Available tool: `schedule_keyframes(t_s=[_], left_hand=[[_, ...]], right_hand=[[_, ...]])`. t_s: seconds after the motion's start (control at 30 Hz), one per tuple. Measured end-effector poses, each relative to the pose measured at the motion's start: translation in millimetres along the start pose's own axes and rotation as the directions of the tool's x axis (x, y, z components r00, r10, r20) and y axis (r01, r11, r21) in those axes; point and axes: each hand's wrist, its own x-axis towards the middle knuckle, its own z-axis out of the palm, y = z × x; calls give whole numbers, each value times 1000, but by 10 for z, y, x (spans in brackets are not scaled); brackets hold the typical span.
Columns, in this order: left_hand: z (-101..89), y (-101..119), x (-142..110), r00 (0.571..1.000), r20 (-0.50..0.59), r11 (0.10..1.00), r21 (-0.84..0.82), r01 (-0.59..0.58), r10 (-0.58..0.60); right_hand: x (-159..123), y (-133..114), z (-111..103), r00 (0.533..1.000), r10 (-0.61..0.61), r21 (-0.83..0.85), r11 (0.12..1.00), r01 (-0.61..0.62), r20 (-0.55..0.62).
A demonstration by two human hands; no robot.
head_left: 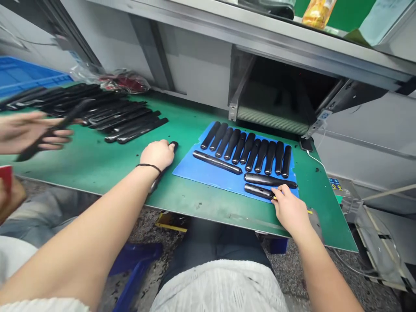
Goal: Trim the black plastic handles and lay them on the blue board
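Black moulded handles on a blue mat, viewed from the worker's head. The left hand [158, 155] is closed over one black handle [173, 146] at the mat's left edge, with only its tip showing past the fingers. The right hand [290, 211] lies at the mat's near edge, its fingertips [278, 190] on the end of a second black handle [258, 191]; whether they grip it or only touch it cannot be told. A close row of tapered handles [247, 151] lies side by side across the blue mat [191, 171], with two more handles [217, 162] [269, 180] laid crosswise below it. The handles appear light and stiff, with a smooth surface, and are probably best taken around the thick barrel; their round shape may let them roll. The green bench top [97, 173] leaves open room left of the mat, while its front edge runs close below the right hand. At far left, a co-worker's hand [29, 132] holds a similar black handle [53, 130] near a heap of black handles [130, 128]
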Motion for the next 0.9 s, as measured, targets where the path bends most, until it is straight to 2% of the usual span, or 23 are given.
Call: schedule_keyframes(t_s=[0.07,0.1,0.17,0.23,0.3,0.33,0.37,0.4,0.43,0.47,0.5,0.53,0.6,0.7,0.8,0.9], left_hand=[[-66,77,38,995,-71,980,190,-58,73],[-120,150,14,984,-119,967,231,-106,136],[-240,347,-147,940,-206,953,196,-232,271],[-324,575,-494,922,-222,949,64,-310,316],[-319,793,-1010,957,-58,940,-179,-290,284],[-278,888,-1303,967,71,911,-358,-204,244],[-219,972,-1594,947,241,841,-538,-53,214],[-150,1044,-1864,904,374,704,-699,127,209],[-82,1104,-2095,873,435,520,-810,272,221],[-26,1149,-2274,883,434,346,-868,356,179],[11,1180,-2395,907,409,198,-901,385,98],[24,1193,-2460,932,362,87,-929,361,6],[-14,1165,-2458,948,246,-30,-969,245,-201],[-157,1024,-2330,902,161,-96,-986,133,-401],[-254,889,-2278,875,176,-140,-982,125,-451],[-262,830,-2315,869,201,-162,-976,142,-452]], right_hand=[[-30,42,-1,1000,-25,20,1000,24,14],[-42,59,-12,999,-37,33,999,36,16],[-65,79,-60,998,-66,67,996,65,10],[-94,32,-140,995,-99,107,989,100,-22],[-135,-136,-240,988,-107,243,961,131,-109],[-158,-273,-290,982,-92,350,925,147,-167],[-183,-441,-335,973,-66,473,866,165,-219],[-209,-631,-372,966,-38,575,797,183,-255],[-238,-830,-397,960,-30,645,735,210,-278],[-271,-1028,-410,954,-43,689,682,246,-298],[-310,-1210,-411,945,-68,718,633,288,-320],[-357,-1366,-401,937,-93,738,591,324,-337],[-467,-1583,-354,934,-130,775,526,351,-334],[-620,-1692,-245,939,-232,825,456,334,-252],[-693,-1681,-157,891,-358,802,422,422,-280],[-703,-1651,-152,824,-426,661,502,559,-373]])
